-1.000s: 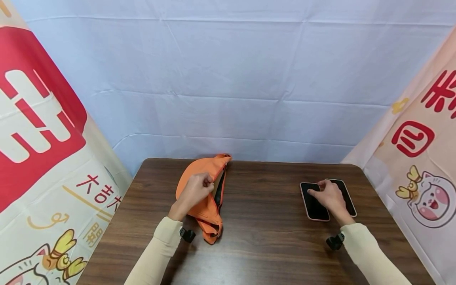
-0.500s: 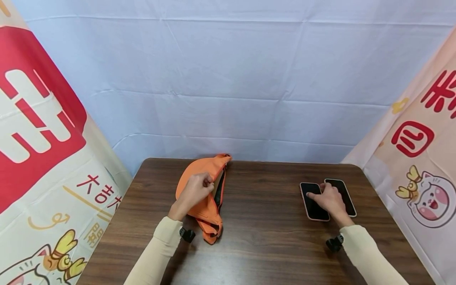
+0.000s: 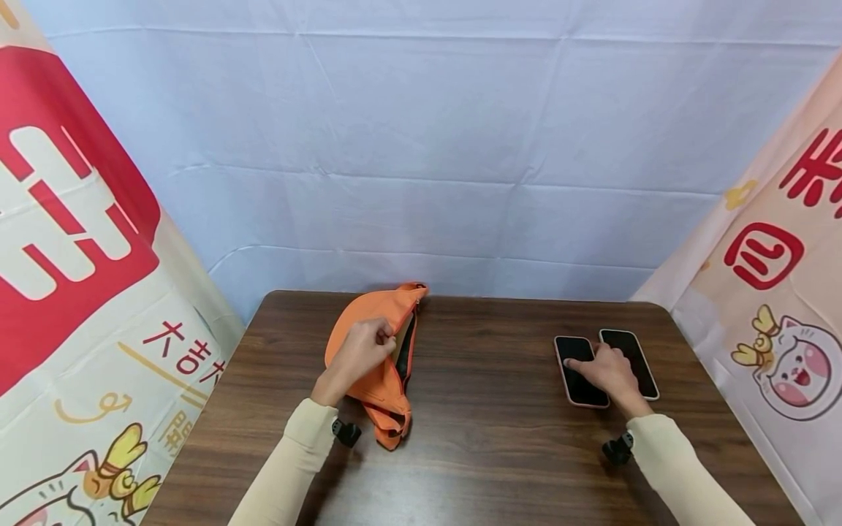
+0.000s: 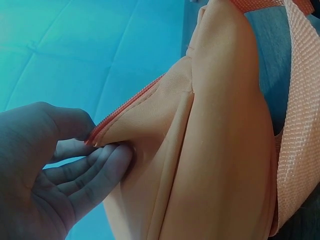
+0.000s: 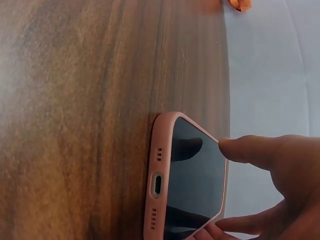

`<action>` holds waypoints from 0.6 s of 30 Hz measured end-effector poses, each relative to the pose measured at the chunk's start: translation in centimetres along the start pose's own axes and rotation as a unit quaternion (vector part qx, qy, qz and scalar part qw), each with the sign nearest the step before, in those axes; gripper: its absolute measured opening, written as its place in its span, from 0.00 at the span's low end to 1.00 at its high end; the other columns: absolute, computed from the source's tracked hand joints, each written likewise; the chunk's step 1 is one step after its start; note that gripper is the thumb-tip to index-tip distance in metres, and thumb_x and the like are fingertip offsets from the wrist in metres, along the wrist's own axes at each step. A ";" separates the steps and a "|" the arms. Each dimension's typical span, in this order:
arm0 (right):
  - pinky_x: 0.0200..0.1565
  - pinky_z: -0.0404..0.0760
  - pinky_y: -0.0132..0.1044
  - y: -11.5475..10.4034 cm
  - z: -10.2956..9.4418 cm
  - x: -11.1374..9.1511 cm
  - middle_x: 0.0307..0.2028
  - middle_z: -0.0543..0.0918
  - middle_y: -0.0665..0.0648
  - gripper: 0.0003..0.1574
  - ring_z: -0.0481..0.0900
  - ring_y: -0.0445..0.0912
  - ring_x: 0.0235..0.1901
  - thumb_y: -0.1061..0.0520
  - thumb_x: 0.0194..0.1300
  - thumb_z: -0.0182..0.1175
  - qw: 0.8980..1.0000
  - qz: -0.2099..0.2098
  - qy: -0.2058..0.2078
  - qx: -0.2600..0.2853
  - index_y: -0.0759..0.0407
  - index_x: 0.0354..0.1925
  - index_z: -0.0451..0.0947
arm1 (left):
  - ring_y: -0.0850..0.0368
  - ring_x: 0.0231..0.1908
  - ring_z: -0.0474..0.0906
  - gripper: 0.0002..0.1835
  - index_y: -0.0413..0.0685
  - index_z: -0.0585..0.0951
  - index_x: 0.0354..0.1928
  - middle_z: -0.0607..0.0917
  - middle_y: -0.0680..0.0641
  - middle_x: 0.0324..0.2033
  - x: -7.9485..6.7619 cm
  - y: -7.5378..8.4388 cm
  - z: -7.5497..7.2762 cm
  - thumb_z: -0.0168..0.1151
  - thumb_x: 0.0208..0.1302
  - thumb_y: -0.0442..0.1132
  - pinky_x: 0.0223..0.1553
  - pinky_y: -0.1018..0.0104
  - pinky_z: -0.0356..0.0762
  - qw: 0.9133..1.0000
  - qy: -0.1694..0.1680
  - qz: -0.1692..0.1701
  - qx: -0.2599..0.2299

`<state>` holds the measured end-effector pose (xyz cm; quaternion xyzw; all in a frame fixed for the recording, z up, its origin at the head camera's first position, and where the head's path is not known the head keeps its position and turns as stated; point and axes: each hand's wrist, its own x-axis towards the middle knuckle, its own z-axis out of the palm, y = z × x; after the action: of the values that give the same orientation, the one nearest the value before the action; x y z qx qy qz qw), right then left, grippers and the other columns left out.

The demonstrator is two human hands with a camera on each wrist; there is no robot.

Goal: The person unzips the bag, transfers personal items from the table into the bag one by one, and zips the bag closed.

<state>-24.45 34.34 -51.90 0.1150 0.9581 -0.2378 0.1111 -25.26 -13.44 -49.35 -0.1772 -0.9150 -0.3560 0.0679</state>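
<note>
An orange waist bag (image 3: 355,314) lies on the left of the table, its zipped mouth partly gaping in the head view. My left hand (image 3: 360,354) pinches the bag's zipper edge (image 4: 127,107) between thumb and fingers and pulls the fabric outward. On the right, a phone in a pink case (image 3: 582,372) lies screen up, with its charging port facing the right wrist camera. My right hand (image 3: 610,371) reaches over this phone. The thumb (image 5: 245,148) hovers above the screen, mirrored in it, and the other fingers are at the phone's right side, partly hidden.
A second phone in a pale case (image 3: 634,358) lies just right of the first, partly covered by my right hand. The wooden table (image 3: 487,438) meets a pale cloth backdrop (image 3: 421,146) at its far edge. Printed banners (image 3: 783,307) hang at both sides.
My right hand's fingers have drawn back from the top of the second phone toward the first phone's right side. The left hand, bag and phones look unmoved.
</note>
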 end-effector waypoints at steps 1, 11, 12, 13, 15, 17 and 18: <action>0.58 0.74 0.74 -0.1 0.0 0.0 0.70 0.58 0.88 0.61 0.64 0.82 0.66 0.35 0.72 0.63 1.000 0.001 -0.001 -0.002 0.79 0.78 0.55 | 0.63 0.31 0.78 0.05 0.49 0.83 0.37 0.85 0.52 0.32 0.0 0.0 0.0 0.66 0.71 0.32 0.37 0.66 0.81 1.000 0.000 0.000 0.000; 0.50 0.77 0.70 -0.1 0.2 0.2 0.64 0.61 0.91 0.58 0.69 0.81 0.58 0.34 0.71 0.64 1.000 -0.016 0.003 -0.023 0.80 0.73 0.62 | 0.63 0.32 0.79 0.04 0.48 0.83 0.38 0.86 0.51 0.32 0.0 0.1 -0.1 0.67 0.70 0.32 0.37 0.65 0.81 1.000 -0.004 0.001 -0.003; 0.50 0.77 0.70 -0.1 0.2 0.3 0.64 0.61 0.91 0.58 0.69 0.81 0.58 0.34 0.71 0.64 1.000 -0.016 0.005 -0.024 0.80 0.73 0.62 | 0.63 0.32 0.79 0.04 0.48 0.83 0.38 0.85 0.51 0.32 0.0 0.1 -0.1 0.67 0.70 0.32 0.37 0.65 0.81 1.000 -0.004 0.000 -0.004; 0.50 0.78 0.70 -0.2 0.2 0.3 0.64 0.62 0.92 0.58 0.69 0.81 0.57 0.34 0.71 0.64 0.999 -0.017 0.006 -0.027 0.81 0.73 0.62 | 0.63 0.32 0.79 0.04 0.48 0.83 0.38 0.85 0.51 0.32 0.0 0.1 -0.1 0.67 0.70 0.32 0.37 0.65 0.81 1.000 -0.003 0.000 -0.004; 0.51 0.78 0.70 -0.2 0.2 0.3 0.63 0.63 0.92 0.59 0.69 0.81 0.57 0.35 0.70 0.65 0.999 -0.020 0.009 -0.031 0.81 0.73 0.62 | 0.62 0.32 0.79 0.04 0.48 0.83 0.38 0.85 0.51 0.32 0.0 0.1 -0.1 0.67 0.70 0.32 0.37 0.65 0.81 1.000 -0.003 -0.001 -0.004; 0.52 0.77 0.70 -0.4 0.2 0.2 0.62 0.64 0.92 0.59 0.69 0.81 0.58 0.36 0.70 0.65 0.999 -0.021 0.012 -0.033 0.81 0.73 0.61 | 0.63 0.32 0.78 0.04 0.49 0.83 0.37 0.85 0.52 0.32 0.0 0.1 -0.1 0.67 0.70 0.32 0.37 0.66 0.80 1.000 -0.003 -0.002 -0.002; 0.52 0.77 0.70 -0.4 0.1 0.2 0.62 0.64 0.92 0.59 0.69 0.82 0.58 0.36 0.70 0.65 0.999 -0.021 0.013 -0.034 0.81 0.74 0.61 | 0.63 0.31 0.78 0.04 0.49 0.83 0.37 0.85 0.52 0.32 0.0 0.1 -0.1 0.67 0.71 0.32 0.37 0.66 0.80 1.000 -0.004 -0.003 -0.001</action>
<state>-24.73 33.95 -51.90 0.0938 0.9692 -0.2059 0.0976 -25.20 -13.46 -49.26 -0.1758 -0.9153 -0.3568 0.0633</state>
